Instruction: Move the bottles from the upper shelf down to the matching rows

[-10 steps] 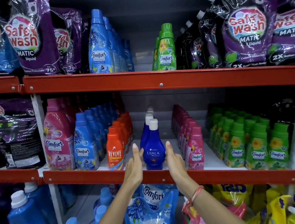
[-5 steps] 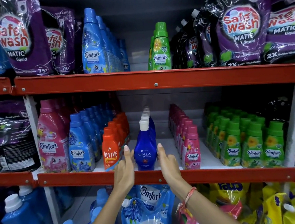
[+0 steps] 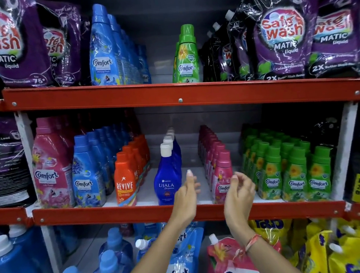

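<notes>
Above both hands, on the upper shelf (image 3: 180, 97), the upright green Comfort bottle (image 3: 186, 55) stands nearest the empty, loosely curled right hand (image 3: 238, 193); left hand (image 3: 185, 198) flat, empty.

Both forearms were bare, with no sleeves reaching into view. The left hand (image 3: 185, 198) wore no ring or band, and its nails were long, pale and rounded at the tips. The right hand (image 3: 238, 193) also carried no ring. Just below it, around the wrist, sat a thin red-and-orange thread bracelet (image 3: 252, 240), wound loosely, with a few frayed loose ends trailing from its knot.
</notes>
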Motion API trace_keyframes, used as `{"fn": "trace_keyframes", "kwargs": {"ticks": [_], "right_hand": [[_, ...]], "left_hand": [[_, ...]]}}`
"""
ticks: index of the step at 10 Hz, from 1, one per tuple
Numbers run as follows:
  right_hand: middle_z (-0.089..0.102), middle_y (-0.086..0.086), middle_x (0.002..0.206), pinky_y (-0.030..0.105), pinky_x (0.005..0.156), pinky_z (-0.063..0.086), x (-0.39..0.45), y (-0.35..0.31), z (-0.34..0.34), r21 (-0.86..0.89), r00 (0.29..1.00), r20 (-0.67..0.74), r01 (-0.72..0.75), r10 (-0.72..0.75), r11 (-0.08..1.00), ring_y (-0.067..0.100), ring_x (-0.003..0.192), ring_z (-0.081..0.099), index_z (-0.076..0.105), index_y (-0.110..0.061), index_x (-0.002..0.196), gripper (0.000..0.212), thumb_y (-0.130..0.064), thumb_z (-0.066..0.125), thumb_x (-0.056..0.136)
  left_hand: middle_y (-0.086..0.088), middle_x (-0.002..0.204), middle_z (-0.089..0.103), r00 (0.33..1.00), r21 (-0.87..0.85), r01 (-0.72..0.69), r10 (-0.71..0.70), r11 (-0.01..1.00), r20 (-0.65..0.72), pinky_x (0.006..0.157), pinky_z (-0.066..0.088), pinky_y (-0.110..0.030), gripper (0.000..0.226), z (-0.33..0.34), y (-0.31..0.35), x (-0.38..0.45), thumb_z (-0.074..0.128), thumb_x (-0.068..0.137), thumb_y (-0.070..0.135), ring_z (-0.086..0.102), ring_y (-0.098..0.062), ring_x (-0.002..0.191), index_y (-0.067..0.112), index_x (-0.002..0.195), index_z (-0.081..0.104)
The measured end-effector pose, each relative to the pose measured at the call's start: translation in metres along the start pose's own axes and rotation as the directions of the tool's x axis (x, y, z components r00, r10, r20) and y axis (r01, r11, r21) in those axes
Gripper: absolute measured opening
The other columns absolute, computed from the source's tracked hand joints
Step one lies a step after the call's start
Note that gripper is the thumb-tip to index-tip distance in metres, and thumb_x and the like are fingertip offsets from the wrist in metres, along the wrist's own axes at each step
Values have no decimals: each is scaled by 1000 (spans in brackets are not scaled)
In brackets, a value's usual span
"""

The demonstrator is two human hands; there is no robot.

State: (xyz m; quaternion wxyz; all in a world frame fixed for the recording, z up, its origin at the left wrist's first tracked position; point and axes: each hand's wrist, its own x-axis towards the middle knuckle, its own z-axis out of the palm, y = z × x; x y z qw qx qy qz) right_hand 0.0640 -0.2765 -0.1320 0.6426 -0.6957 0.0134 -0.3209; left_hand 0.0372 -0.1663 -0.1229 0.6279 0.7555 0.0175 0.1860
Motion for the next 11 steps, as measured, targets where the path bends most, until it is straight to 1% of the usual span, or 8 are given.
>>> {"fn": "trace_keyframes", "kwargs": {"ticks": [1, 2, 3, 4, 5, 7, 10, 11], "right_hand": [[48, 11, 139, 41, 109, 32, 9, 9, -7, -90, 988, 105, -108, 117, 990, 27, 131, 41, 46, -8, 135, 46, -35, 35, 99], [44, 11, 147, 40, 111, 31, 13, 10, -13, -154, 969, 199, -114, 144, 981, 28, 135, 40, 38, -9, 143, 54, -41, 29, 100], [50, 12, 142, 36, 105, 35, 18, 6, -20, -184, 955, 251, -117, 161, 976, 28, 130, 46, 42, -10, 140, 53, -42, 27, 100], [57, 14, 133, 36, 99, 37, 21, 2, -24, -197, 941, 282, -135, 188, 971, 30, 122, 51, 52, -11, 130, 51, -43, 26, 100], [59, 15, 131, 36, 98, 38, 23, 1, -25, -195, 937, 283, -153, 204, 969, 30, 121, 52, 56, -11, 126, 52, -44, 26, 100], [57, 16, 133, 33, 94, 36, 23, 0, -25, -212, 945, 263, -142, 197, 967, 31, 123, 51, 53, -8, 130, 50, -39, 26, 101], [59, 14, 129, 36, 98, 37, 21, 0, -25, -199, 945, 264, -142, 192, 970, 30, 121, 51, 55, -10, 128, 51, -42, 27, 100], [59, 7, 112, 32, 91, 38, 23, 1, -27, -195, 951, 259, -120, 170, 973, 25, 109, 53, 55, -11, 126, 46, -40, 30, 100]], "left_hand": [[-4, 102, 67, 990, 35, 95, -98, 995, 99, 110, 36, -43, 96, 19, 16, -5, 7, 71, 80, 60, -16, 101, 15, 117, 60], [-18, 135, 56, 971, 16, 156, -157, 988, 180, 112, 31, -41, 94, 29, 24, -7, 6, 79, 71, 52, -26, 124, 8, 139, 42], [-18, 143, 48, 968, -8, 182, -178, 983, 179, 114, 31, -43, 110, 30, 27, -5, 9, 63, 81, 47, -29, 130, 9, 141, 40], [-14, 139, 54, 969, -19, 176, -169, 984, 182, 113, 33, -46, 128, 32, 18, 2, 9, 47, 96, 51, -26, 127, 14, 136, 49], [-14, 137, 56, 968, -12, 162, -156, 987, 196, 112, 35, -42, 120, 33, 22, 2, 9, 52, 91, 52, -26, 126, 14, 134, 52], [-13, 140, 53, 964, -18, 164, -156, 986, 216, 113, 33, -46, 135, 34, 13, 13, 10, 41, 102, 50, -26, 128, 13, 136, 50], [-13, 140, 53, 952, 51, 161, -169, 986, 256, 113, 32, -42, 118, 31, 19, 7, 8, 56, 91, 49, -26, 129, 15, 137, 47], [-7, 130, 60, 956, 147, 104, -139, 984, 258, 98, 37, -31, 95, 29, 21, -1, 6, 73, 81, 54, -16, 114, 24, 135, 49]]}}
